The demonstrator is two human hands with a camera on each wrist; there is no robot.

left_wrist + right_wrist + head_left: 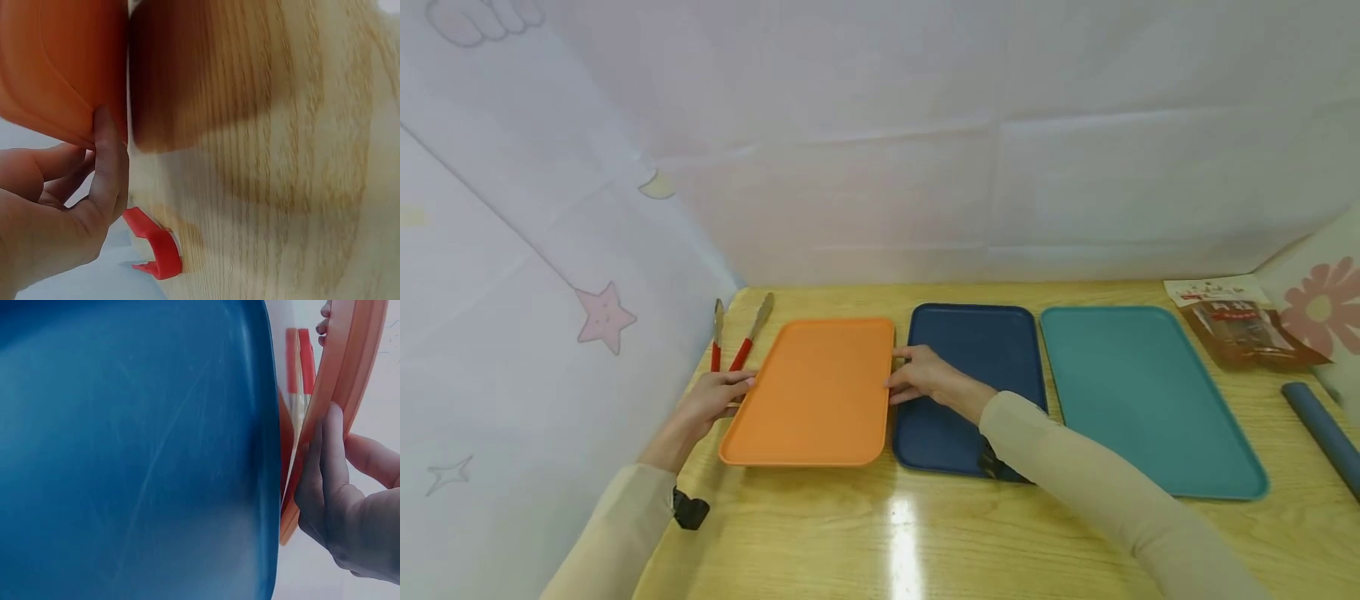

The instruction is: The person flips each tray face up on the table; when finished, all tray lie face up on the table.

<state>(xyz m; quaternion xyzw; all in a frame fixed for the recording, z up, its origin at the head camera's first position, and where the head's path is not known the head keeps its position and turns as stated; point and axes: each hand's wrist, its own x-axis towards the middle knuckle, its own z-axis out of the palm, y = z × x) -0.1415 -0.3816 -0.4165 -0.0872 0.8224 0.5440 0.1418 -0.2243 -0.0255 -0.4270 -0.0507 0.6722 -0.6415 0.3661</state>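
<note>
An orange tray (820, 392) is held between both hands, its near edge raised off the wooden table with a shadow beneath. My left hand (718, 396) grips the tray's left rim; in the left wrist view the fingers of the left hand (81, 181) reach under the orange tray (69, 69). On the opposite rim my right hand (928, 375) pinches the tray, fingers below and thumb above. The right wrist view shows that hand (344, 494) against the underside of the orange tray (340, 369). A dark blue tray (977, 333) lies right beside it, under the right forearm.
Tongs (741, 354) with red handles lie at the left, behind the left hand. A teal tray (1142, 392) rests on the table (805, 533) at the right. Past it are a brown food packet (1240, 325) and a dark grey cylinder (1326, 437). Printed cloth (887, 167) hangs behind.
</note>
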